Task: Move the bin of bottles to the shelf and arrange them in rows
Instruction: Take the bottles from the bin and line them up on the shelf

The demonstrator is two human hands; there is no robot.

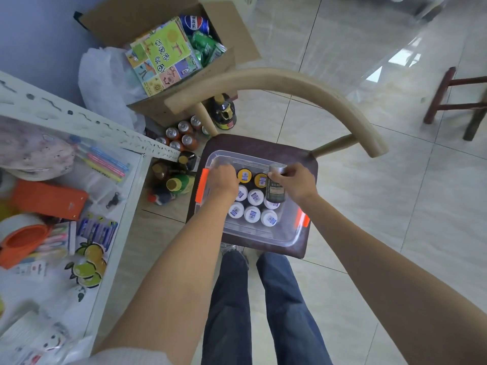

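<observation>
Bin [266, 239]: six white-capped bottles [252, 215]; right hand [296, 181] grips dark bottle [275, 189]; left hand [224, 180] unclear.

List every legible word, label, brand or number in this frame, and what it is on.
Pepsi logo with Chinese characters, not clearly readable: blue can in the cardboard box.
Large Chinese characters, upside down: green box.
Barcode stickers, too small: bottle caps.
Label, blurred: dark bottle gripped by the right hand.
</observation>
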